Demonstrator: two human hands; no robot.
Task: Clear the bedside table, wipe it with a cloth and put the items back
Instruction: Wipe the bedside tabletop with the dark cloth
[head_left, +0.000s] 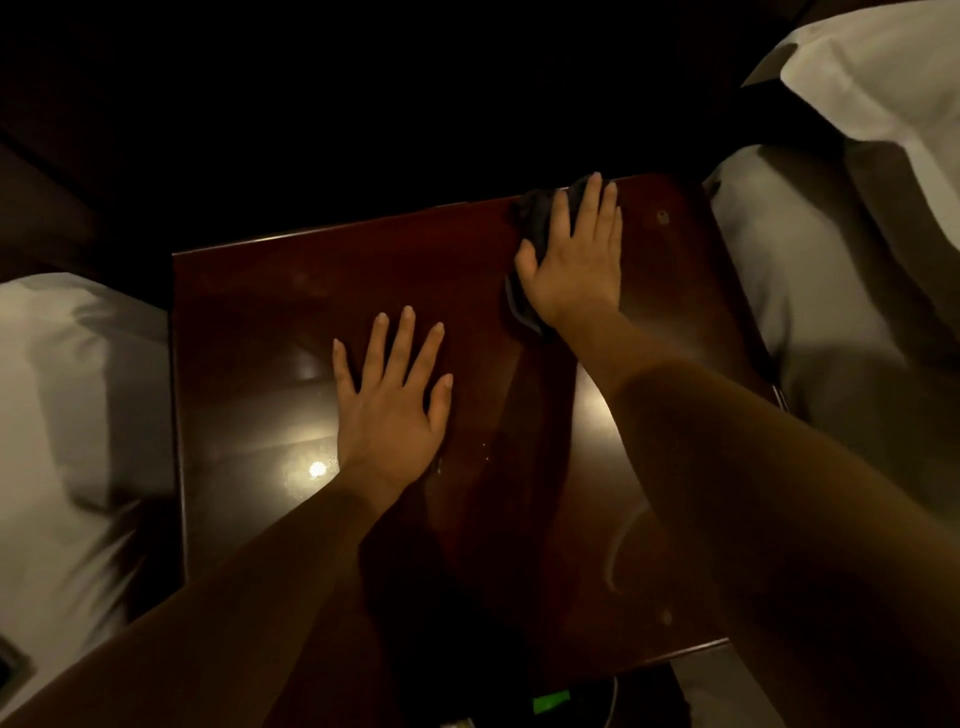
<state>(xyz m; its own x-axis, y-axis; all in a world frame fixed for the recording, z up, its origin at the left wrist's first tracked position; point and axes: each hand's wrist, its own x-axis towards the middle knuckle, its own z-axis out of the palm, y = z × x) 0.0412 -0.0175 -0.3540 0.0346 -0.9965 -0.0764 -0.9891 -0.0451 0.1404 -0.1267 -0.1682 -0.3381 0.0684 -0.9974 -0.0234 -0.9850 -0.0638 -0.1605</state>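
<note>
The bedside table (260, 322) is dark glossy wood and fills the middle of the view, with nothing standing on its top. My right hand (576, 260) lies flat with straight fingers on a dark cloth (535, 218) near the table's far right edge; the cloth shows at the left of the hand and under the wrist. My left hand (395, 400) rests flat on the wood near the middle, fingers spread. A few small wet specks lie beside the left wrist.
White bedding (62, 395) lies left of the table and another bed with a white pillow (872, 78) lies right. A dark device with a green light (550, 701) and a cable sits below the table's near edge. The far wall is dark.
</note>
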